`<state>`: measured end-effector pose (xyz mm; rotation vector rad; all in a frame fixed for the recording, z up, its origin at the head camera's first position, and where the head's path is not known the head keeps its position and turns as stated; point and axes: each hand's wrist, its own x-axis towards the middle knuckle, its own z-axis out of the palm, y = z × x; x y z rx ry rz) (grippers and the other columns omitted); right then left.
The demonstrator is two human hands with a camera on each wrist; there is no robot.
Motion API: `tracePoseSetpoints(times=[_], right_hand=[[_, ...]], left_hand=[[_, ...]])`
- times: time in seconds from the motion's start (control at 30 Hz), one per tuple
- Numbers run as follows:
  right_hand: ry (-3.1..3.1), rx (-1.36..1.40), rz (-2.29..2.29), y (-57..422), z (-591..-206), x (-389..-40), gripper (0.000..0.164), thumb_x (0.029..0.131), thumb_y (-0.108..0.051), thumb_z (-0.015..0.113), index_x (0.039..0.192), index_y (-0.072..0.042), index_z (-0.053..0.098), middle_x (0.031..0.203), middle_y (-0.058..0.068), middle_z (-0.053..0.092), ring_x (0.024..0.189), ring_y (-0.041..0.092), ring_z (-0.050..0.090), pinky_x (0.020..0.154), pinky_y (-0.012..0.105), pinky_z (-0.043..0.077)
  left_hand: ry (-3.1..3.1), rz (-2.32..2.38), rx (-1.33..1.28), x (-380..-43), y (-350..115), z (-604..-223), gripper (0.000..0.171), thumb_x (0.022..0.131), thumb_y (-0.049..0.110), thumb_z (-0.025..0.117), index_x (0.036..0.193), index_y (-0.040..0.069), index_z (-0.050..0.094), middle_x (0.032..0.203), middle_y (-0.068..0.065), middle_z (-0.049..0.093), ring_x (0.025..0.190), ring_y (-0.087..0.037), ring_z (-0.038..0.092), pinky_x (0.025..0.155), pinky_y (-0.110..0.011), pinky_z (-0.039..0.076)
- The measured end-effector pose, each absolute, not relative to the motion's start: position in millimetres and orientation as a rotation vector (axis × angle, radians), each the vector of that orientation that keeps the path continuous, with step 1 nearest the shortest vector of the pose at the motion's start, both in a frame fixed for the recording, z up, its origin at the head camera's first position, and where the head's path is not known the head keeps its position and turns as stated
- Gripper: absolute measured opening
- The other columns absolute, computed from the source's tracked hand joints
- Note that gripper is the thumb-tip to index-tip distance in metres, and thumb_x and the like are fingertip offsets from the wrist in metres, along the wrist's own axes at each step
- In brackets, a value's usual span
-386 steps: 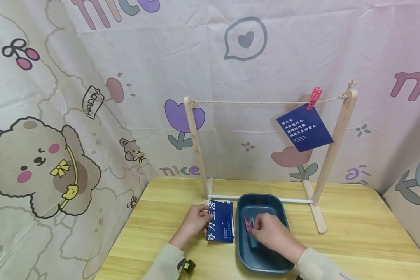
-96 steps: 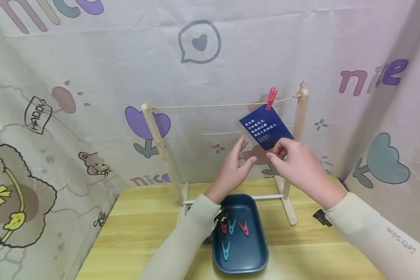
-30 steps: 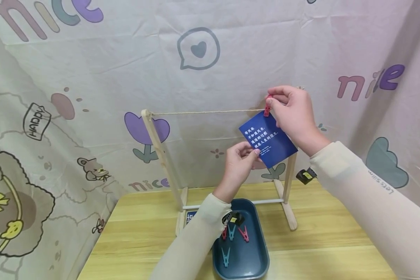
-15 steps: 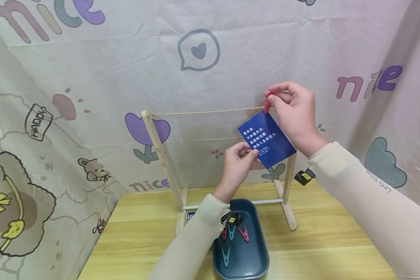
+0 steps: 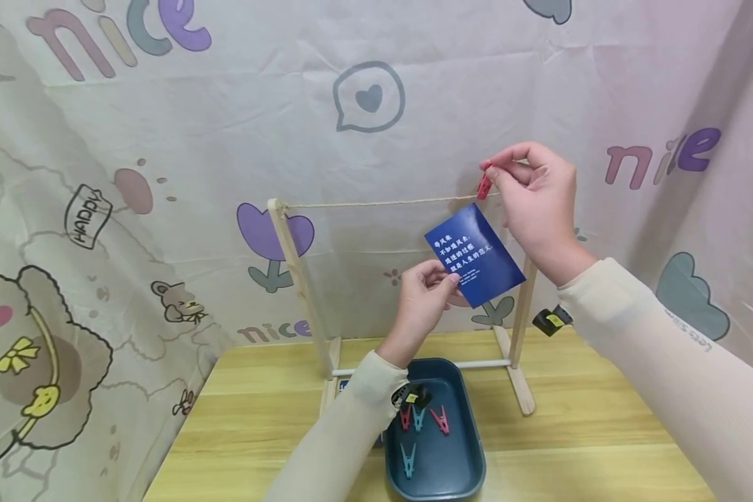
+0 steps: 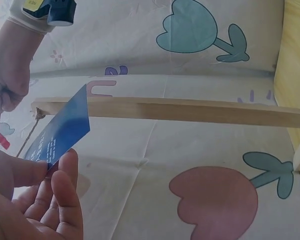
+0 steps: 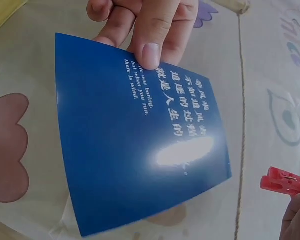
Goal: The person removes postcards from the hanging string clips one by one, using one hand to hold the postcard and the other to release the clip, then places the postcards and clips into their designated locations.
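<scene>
In the head view my left hand (image 5: 422, 296) pinches the lower left edge of a blue card (image 5: 477, 251) with white lettering, thumb in front. The card tilts just below the rope (image 5: 376, 203), and the right wrist view shows it apart from the rope. Up at the rope's right part, my right hand (image 5: 539, 202) pinches a red clothespin (image 5: 484, 185) between thumb and fingers. That clothespin (image 7: 282, 181) is off the card in the right wrist view, on the far side of the rope. The right hand hides the rope's right end.
A wooden frame (image 5: 291, 265) carries the rope above the table (image 5: 238, 404). In front stands a dark blue tray (image 5: 445, 474) holding several red and teal clothespins (image 5: 408, 460). Other blue cards (image 5: 343, 385) lie mostly hidden beneath my left forearm. A printed cloth (image 5: 477, 84) hangs behind.
Earlier my hands were down at the cards and tray, then rose to the hanging card. The right hand gripped its clothespin, which has come off; the left hand now holds the card slightly lower.
</scene>
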<state>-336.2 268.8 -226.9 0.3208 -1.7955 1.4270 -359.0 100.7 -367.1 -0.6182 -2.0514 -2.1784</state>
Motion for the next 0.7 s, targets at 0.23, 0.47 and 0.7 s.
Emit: tracePoseSetpoints(times=[0.23,0.47,0.7], right_hand=[[-1.850,0.327,1.414,263,-234,-323,0.013,0.104,-0.014,0.073,0.113,-0.004,0.076,0.117,0.008,0.083,0.068,0.017,0.071,0.040,0.023,0.043],[-1.890,0.312,1.407,256,-243,-317,0.006,0.104,-0.016,0.075,0.109,-0.013,0.075,0.115,0.007,0.083,0.069,0.018,0.072,0.040,0.023,0.042],[-1.928,0.331,1.401,242,-252,-309,0.018,0.104,-0.019,0.075,0.114,-0.004,0.071,0.112,0.005,0.084,0.051,0.019,0.059,0.039,0.024,0.041]], left_hand=[[-2.137,-2.123,-0.563,-352,80,-373,0.008,0.104,0.008,0.074,0.110,0.006,0.078,0.093,-0.009,0.080,0.074,-0.018,0.078,0.055,-0.023,0.055],[-2.148,-2.064,-0.575,-345,56,-381,0.009,0.105,0.009,0.073,0.111,0.005,0.077,0.093,-0.010,0.079,0.079,-0.030,0.080,0.053,-0.021,0.051],[-2.182,-2.053,-0.510,-338,37,-383,0.011,0.104,0.010,0.074,0.113,0.007,0.078,0.094,-0.008,0.079,0.076,-0.023,0.078,0.054,-0.022,0.052]])
